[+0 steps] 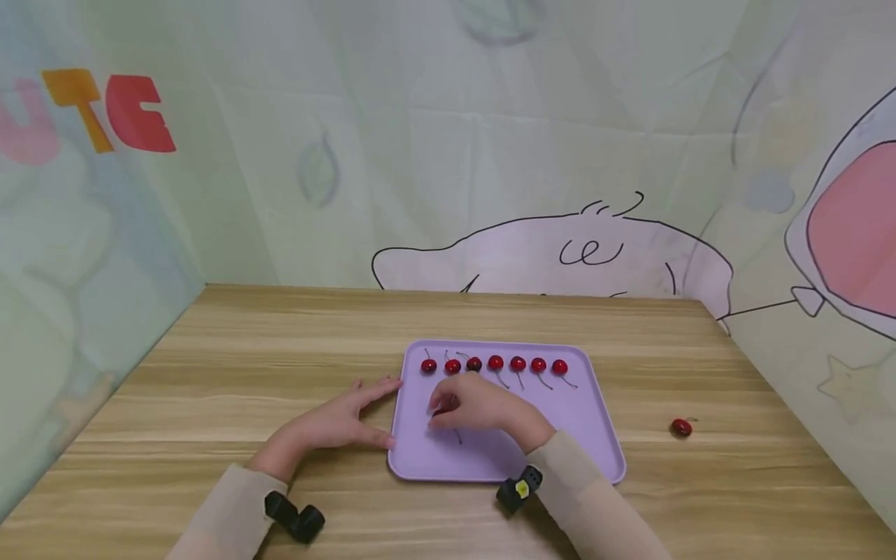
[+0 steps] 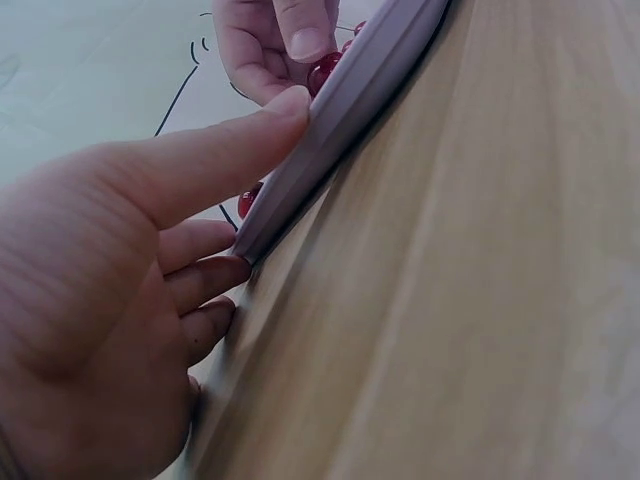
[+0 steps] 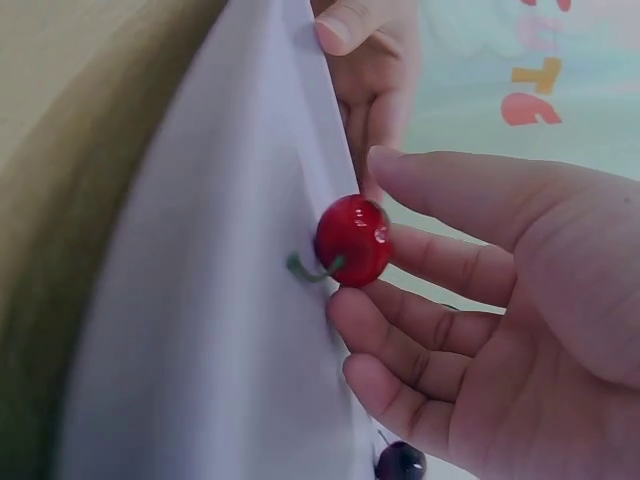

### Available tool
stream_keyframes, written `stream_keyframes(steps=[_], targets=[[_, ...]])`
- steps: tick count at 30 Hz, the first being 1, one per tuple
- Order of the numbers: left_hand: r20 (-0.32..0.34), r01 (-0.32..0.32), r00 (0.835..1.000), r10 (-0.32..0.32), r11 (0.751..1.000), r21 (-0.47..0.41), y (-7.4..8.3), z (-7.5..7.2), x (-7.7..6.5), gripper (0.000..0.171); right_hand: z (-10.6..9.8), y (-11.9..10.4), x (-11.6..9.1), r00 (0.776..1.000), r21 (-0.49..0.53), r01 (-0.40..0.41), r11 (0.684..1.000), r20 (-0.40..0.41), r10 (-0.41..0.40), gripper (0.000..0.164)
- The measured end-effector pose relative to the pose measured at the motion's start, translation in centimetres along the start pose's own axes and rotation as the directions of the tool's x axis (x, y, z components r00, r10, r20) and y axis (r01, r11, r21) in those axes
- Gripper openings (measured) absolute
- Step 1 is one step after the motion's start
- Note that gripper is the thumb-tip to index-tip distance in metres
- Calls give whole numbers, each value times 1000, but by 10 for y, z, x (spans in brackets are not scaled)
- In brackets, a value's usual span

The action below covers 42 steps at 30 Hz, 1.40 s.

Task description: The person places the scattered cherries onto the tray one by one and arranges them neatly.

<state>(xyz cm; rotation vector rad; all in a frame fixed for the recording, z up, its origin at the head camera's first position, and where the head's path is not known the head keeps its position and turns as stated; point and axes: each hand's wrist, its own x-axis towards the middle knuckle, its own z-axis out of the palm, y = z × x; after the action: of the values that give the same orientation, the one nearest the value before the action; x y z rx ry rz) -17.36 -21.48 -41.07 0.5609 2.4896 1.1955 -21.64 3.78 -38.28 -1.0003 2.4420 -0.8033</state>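
My right hand [image 1: 472,403] reaches over the lilac tray [image 1: 504,459], with its fingers curled round a red cherry [image 3: 352,240]. The cherry is low over the tray floor, and its green stem points away from the palm in the right wrist view. In the head view the fingers mostly hide this cherry. My left hand [image 1: 343,420] is beside the tray's left edge, fingers spread; its thumb and fingertips touch the tray wall [image 2: 330,130]. Along the far side of the tray lies a row of several cherries [image 1: 495,362] with thin stems.
One more cherry [image 1: 681,428] lies on the wooden table [image 1: 280,342], right of the tray. Behind the table hangs a printed cloth backdrop [image 1: 420,155], which also closes off both sides. A small black device [image 1: 519,490] is strapped at each wrist.
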Motion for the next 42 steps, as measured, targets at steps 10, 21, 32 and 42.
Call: stream_keyframes(steps=[10, 21, 32, 42], targets=[[-37, -45, 998, 46, 999, 26, -1, 3, 5, 93, -37, 13, -32, 994, -5, -12, 1000, -111, 12, 22], [-70, -85, 994, 90, 994, 63, -1, 3, 7, 90, -89, 52, -110, 958, -57, -100, 993, -276, 80, 23], [-65, -98, 993, 102, 994, 53, 1, 3, 5, 88, -112, 86, -180, 899, -67, -273, 960, -372, 230, 31], [-57, -97, 993, 100, 993, 61, 0, 3, 5, 88, -105, 129, -214, 871, -46, -374, 926, -361, 334, 31]])
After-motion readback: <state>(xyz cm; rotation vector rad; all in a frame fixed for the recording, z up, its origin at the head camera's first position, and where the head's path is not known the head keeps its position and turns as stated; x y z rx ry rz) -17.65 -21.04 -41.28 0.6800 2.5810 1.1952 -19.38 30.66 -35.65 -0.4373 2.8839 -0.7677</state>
